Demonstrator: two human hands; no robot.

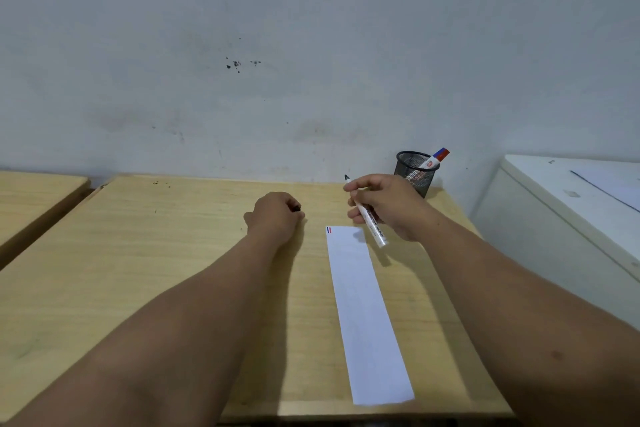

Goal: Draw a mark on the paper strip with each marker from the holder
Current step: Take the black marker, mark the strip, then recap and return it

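A long white paper strip (pixel 367 312) lies on the wooden table (pixel 156 264), with a short blue mark and a red mark at its far left corner. My right hand (pixel 388 205) holds an uncapped white marker (pixel 372 222) above the strip's far end, its black tip pointing up and away. My left hand (pixel 277 215) rests as a fist on the table left of the strip, with a small black piece, apparently the cap, showing at its fingers. A black mesh holder (pixel 415 172) stands at the back right with two markers in it, red and blue capped.
A white cabinet (pixel 568 218) stands right of the table. A second wooden table (pixel 31 198) sits at the far left, with a gap between. The wall runs directly behind the table's far edge.
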